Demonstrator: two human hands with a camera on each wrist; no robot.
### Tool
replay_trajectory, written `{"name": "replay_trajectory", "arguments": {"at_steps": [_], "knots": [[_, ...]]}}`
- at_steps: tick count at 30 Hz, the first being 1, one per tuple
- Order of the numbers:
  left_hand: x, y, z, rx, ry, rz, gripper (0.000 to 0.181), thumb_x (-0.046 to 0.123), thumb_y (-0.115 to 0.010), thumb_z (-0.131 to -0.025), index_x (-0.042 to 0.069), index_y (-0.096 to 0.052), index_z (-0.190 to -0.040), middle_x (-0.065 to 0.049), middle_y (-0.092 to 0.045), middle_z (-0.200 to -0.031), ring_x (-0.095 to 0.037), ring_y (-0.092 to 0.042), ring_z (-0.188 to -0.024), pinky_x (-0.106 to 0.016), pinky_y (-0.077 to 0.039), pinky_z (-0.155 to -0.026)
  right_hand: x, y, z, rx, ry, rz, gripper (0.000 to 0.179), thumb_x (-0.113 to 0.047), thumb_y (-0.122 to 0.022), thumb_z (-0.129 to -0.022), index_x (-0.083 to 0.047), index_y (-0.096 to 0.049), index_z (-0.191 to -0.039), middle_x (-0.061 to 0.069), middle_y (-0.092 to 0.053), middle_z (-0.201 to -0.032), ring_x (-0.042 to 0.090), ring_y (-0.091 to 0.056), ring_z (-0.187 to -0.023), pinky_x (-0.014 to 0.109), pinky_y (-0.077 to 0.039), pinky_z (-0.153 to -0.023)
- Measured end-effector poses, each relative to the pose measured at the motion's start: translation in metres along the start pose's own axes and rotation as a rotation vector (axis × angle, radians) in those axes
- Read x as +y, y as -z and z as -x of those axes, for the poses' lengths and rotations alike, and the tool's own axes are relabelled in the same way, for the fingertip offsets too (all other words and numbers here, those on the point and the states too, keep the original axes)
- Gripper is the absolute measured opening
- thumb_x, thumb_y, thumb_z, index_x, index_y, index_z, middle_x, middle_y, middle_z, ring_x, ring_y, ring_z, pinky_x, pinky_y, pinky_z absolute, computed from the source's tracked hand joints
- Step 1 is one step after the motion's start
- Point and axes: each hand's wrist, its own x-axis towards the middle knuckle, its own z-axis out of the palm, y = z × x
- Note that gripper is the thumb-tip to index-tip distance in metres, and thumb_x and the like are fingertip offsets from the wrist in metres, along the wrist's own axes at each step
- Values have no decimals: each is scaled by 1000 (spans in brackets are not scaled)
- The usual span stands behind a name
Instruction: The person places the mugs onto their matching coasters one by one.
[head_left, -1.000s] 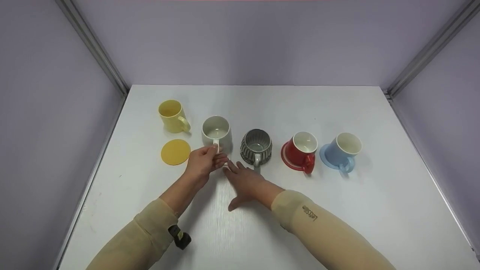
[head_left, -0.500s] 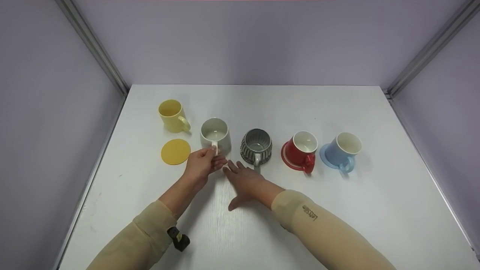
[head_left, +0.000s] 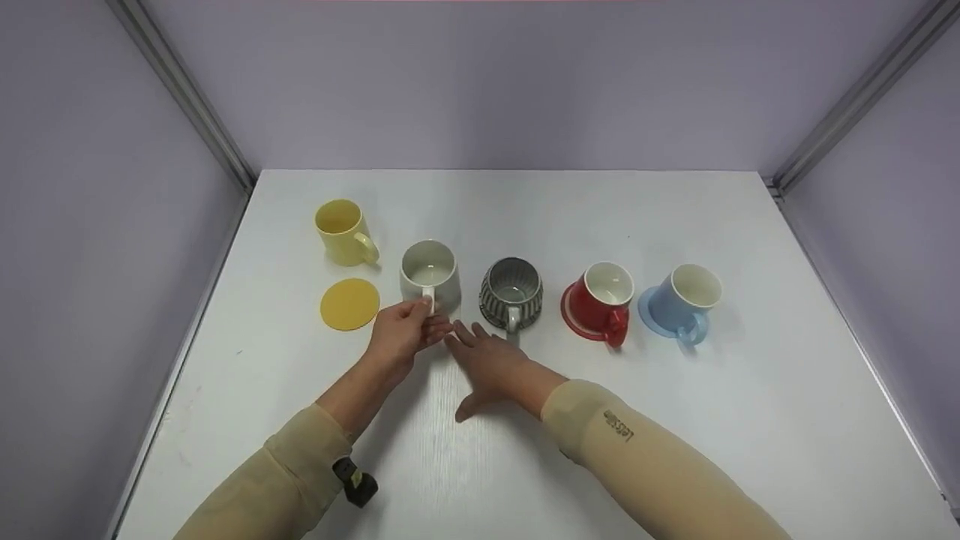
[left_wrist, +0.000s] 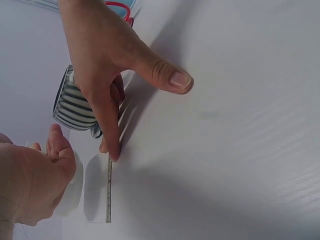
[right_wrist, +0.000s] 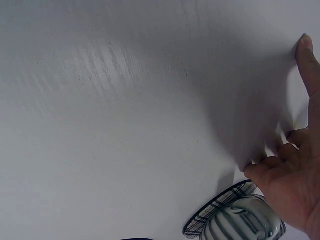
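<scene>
My left hand [head_left: 397,330] pinches the handle of a white mug [head_left: 446,289] between thumb and forefinger. The mug is upright, and its pale side [left_wrist: 75,192] shows behind the hand in the left wrist view. Below it lies a thin, clear, straight-edged coaster [left_wrist: 109,195], hardly visible from the head. My right hand [head_left: 491,367] has its fingers stretched out and thumb spread, with fingertips at the coaster's near edge. Just beyond these fingers stands a grey striped mug [head_left: 493,304] on a plaid-edged coaster [right_wrist: 220,206].
At the left are a yellow mug [head_left: 345,244] and, nearer, a round yellow coaster [head_left: 349,304]. To the right, a red mug [head_left: 595,304] stands on a red coaster [head_left: 574,324], then a light blue mug [head_left: 675,307] on a blue coaster [head_left: 652,322]. Walls enclose the white table [head_left: 525,202].
The white mug has come slightly toward me and to the left, with my left hand on its handle. My right hand has stayed in place.
</scene>
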Motion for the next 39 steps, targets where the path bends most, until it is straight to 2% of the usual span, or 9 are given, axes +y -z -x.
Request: {"name": "replay_trajectory", "arguments": {"at_steps": [4, 11, 15, 25, 34, 39], "knots": [[-3, 1, 0, 11, 4, 1, 36, 16, -51, -114, -15, -65, -127, -20, -75, -98, -19, -78, -84, -29, -65, -81, -1, 0, 0, 6, 4, -8, 126, -65, -90, -76, -6, -26, -168, 18, -15, -175, 46, -25, -156, 54, -35, -124], [-7, 1, -1, 5, -27, 40, 37, 14, -52, -113, -20, -62, -122, -20, -76, -92, -18, -77, -79, -27, -64, -75, -1, 0, 2, 23, 8, 0, 126, -64, -90, -75, -5, -27, -168, 19, -18, -174, 46, -27, -156, 53, -35, -124], [-7, 2, 0, 11, -25, 36, 36, 13, -51, -113, -19, -63, -120, -18, -75, -90, -17, -77, -78, -26, -64, -73, -2, -1, 1, 23, 9, 7, 127, -65, -90, -75, -5, -26, -168, 19, -18, -174, 46, -27, -156, 53, -35, -124], [-10, 4, 0, 8, -24, 33, 37, 13, -50, -114, -20, -63, -122, -18, -75, -89, -17, -76, -78, -25, -64, -73, -1, -2, 1, 28, 3, -6, 129, -64, -91, -74, -6, -25, -168, 19, -19, -174, 47, -27, -156, 51, -35, -124], [-11, 5, 1, 9, -36, 11, 35, 14, -52, -113, -19, -65, -114, -17, -75, -87, -16, -75, -77, -26, -64, -72, -2, 0, 1, 22, -3, -20, 128, -64, -91, -75, -7, -23, -169, 19, -18, -174, 47, -26, -156, 53, -34, -125], [-12, 5, 2, 9, -36, 23, 34, 13, -53, -113, -19, -64, -117, -16, -75, -86, -16, -76, -75, -25, -64, -71, -2, 0, 1, 19, -8, -30, 129, -63, -91, -75, -9, -23, -169, 19, -18, -174, 46, -25, -157, 53, -34, -124]]}}
